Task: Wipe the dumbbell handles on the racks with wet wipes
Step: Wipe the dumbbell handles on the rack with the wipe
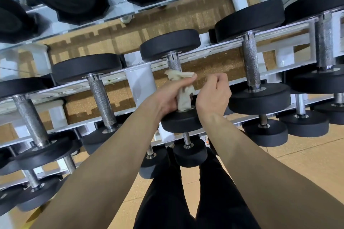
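Dumbbell handle at the frame's centre is wrapped in a crumpled pale wet wipe. The left hand grips the wipe, fingers curled round it. Just right of it, the right hand is curled into a fist; whether it pinches the wipe I cannot tell. Neighbouring dumbbells lie either side on the white rack.

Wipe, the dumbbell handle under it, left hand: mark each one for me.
wipe (183, 98): head view, on the part wrapped round the handle.
dumbbell handle (174, 63): head view, on the bare knurled steel above the wipe.
left hand (167, 95): head view, on the back of the hand.
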The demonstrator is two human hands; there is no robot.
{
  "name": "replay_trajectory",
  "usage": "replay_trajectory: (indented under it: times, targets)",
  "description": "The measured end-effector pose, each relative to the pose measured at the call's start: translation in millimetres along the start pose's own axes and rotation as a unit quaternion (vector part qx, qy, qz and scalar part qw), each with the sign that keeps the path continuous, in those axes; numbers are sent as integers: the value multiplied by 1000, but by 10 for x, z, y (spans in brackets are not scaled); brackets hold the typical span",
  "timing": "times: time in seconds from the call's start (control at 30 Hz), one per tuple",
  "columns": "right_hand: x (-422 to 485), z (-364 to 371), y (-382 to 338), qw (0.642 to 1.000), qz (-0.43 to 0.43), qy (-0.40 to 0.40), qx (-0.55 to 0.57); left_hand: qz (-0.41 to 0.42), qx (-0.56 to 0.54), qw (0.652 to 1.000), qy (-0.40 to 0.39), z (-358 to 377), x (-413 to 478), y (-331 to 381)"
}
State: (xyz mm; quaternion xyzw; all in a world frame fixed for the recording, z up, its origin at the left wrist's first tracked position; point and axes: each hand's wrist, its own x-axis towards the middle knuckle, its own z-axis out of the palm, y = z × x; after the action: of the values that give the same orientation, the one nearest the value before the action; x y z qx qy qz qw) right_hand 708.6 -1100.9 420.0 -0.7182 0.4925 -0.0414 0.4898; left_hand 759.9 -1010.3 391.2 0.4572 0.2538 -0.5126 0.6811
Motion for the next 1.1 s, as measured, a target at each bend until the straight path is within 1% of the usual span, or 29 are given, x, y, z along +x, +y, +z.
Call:
replay_trajectory:
  times: [0.07, 0.17, 0.23, 0.27, 0.3, 0.37, 0.43, 0.47, 0.5, 0.57, 0.63, 0.67, 0.77, 0.8, 0.87, 0.93, 1.03, 1.1]
  targets:
    - [-6, 2, 6, 1000, -7, 12, 20, -15, -29, 999, 3, -53, 91, 55]
    - [-4, 7, 13, 999, -3, 16, 33, 39, -111, 993, -33, -66, 186, 113]
    - [-2, 7, 17, 999, 1, 15, 34, 56, -157, 986, -15, -19, 194, 135]
    - [0, 8, 13, 999, 3, 14, 34, 62, -156, 986, 8, -5, 199, 137]
    - [0, 12, 12, 999, 4, 13, 32, 67, -129, 988, 45, 9, 191, 124]
    - [-7, 16, 11, 1000, 2, 13, 24, 63, -16, 989, 135, 56, 143, 53]
    - [-10, 13, 5, 1000, 4, 13, 24, 63, 101, 963, 242, 119, 135, -86]
    - [-9, 10, 2, 1000, 3, 13, 24, 71, 137, 950, 270, 162, 119, -149]
    - [-6, 9, 3, 1000, 1, 13, 24, 82, 148, 946, 276, 190, 112, -190]
    - [-4, 9, 4, 1000, -2, 12, 26, 64, 147, 950, 269, 212, 87, -185]
    - [-1, 9, 7, 1000, 1, 12, 26, 43, 111, 962, 246, 174, 76, -90]
    - [1, 13, 12, 1000, 1, 11, 25, 45, 88, 969, 228, 129, 82, -32]
    - [4, 16, 14, 1000, 1, 8, 23, 103, 48, 978, 176, -10, 110, 146]
    - [5, 16, 9, 1000, 2, 6, 22, 119, 28, 981, 147, -22, 111, 194]
    - [0, 18, 7, 1000, 2, 5, 22, 135, 3, 985, 106, -42, 121, 246]
    - [-1, 20, 5, 1000, 1, 5, 23, 148, 33, 981, 118, -63, 108, 218]
    - [-3, 23, 14, 1000, 1, 2, 19, 168, 156, 968, 103, -215, 2, 98]
    - [-6, 23, 9, 1000, 3, -1, 17, 156, 169, 968, 101, -401, -100, 48]
